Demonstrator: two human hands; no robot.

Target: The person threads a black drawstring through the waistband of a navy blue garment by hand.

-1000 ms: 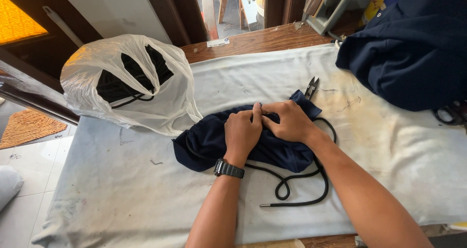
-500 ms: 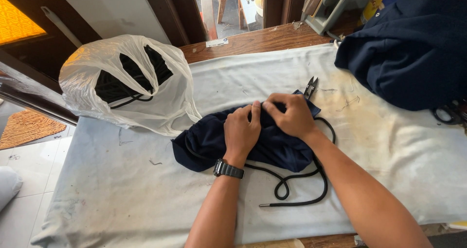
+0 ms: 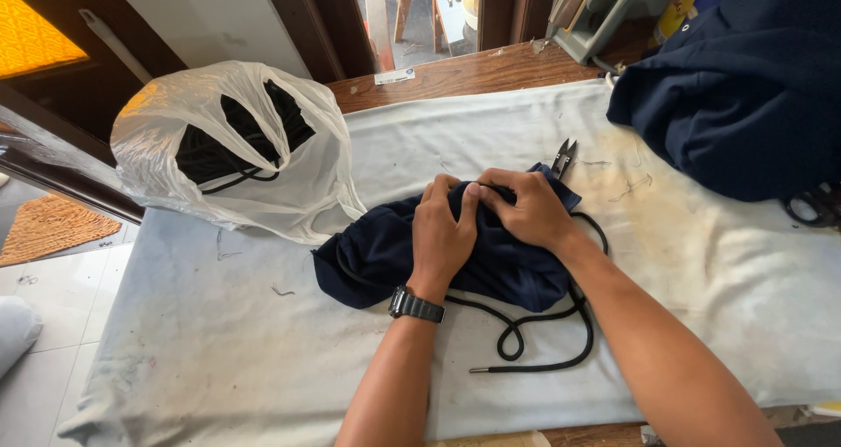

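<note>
A bunched dark navy garment (image 3: 377, 254) lies in the middle of a white padded cloth (image 3: 219, 351) on the table. My left hand (image 3: 444, 237), with a black watch on the wrist, grips the garment's gathered top edge. My right hand (image 3: 526, 206) pinches the same edge just beside it, thumbs almost touching. A black drawstring cord (image 3: 534, 342) loops out from under the garment toward me, its metal-tipped end lying loose. Small thread snips (image 3: 563, 158) lie just beyond my right hand.
A white plastic bag (image 3: 228, 149) holding black cords sits at the back left. A pile of navy fabric (image 3: 745, 105) fills the back right, with black scissor handles (image 3: 810, 209) below it. A grey machine (image 3: 596, 17) stands on the wooden edge.
Both hands have shifted slightly along the gathered edge of the garment, bunching it a little more. The cord and snips have stayed put.
</note>
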